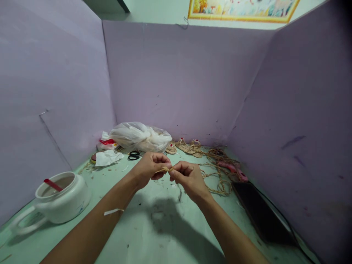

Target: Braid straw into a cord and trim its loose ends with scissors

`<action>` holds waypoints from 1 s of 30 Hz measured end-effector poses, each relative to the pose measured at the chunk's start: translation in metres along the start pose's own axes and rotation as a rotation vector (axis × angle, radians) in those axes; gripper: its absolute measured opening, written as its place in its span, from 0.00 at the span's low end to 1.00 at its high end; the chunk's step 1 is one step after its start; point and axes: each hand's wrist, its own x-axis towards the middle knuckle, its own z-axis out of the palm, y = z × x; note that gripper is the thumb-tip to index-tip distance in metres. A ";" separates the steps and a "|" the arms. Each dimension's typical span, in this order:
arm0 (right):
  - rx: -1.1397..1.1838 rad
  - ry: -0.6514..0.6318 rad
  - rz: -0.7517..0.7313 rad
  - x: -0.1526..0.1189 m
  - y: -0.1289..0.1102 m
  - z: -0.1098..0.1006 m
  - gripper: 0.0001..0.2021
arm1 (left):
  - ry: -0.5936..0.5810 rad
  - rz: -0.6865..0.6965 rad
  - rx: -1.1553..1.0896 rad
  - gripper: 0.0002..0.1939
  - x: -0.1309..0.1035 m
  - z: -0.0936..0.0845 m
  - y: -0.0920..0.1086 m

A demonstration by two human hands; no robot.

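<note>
My left hand (150,169) and my right hand (190,178) meet above the middle of the green tabletop (148,242). Both are closed in a pinch on a short tan piece of straw twine (164,169), its loose end sticking out at the left thumb. Fingers hide the rest of it. Beyond my right hand lies a loose tangle of tan braided cord (220,186). Small woven straw pieces with red and white trim (184,146) rest by the back wall. Black-handled scissors (134,156) lie behind my left forearm.
At the left stands a white handled pot (67,205) with a red stick in it. A plastic bag (140,135) and white paper (108,158) sit at the back left. On the right are a pink-handled tool (232,168) and a dark tablet-like slab (261,212). Purple panels (170,80) enclose three sides.
</note>
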 end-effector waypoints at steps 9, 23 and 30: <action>0.043 0.253 0.040 0.000 0.004 0.014 0.08 | 0.159 -0.183 -0.179 0.10 0.005 0.012 -0.006; 0.363 0.323 0.191 0.006 0.010 0.013 0.08 | 0.159 -0.187 -0.009 0.08 0.004 0.011 -0.005; 0.477 0.287 0.275 0.009 0.011 0.010 0.09 | 0.291 0.130 0.533 0.06 -0.002 0.017 0.001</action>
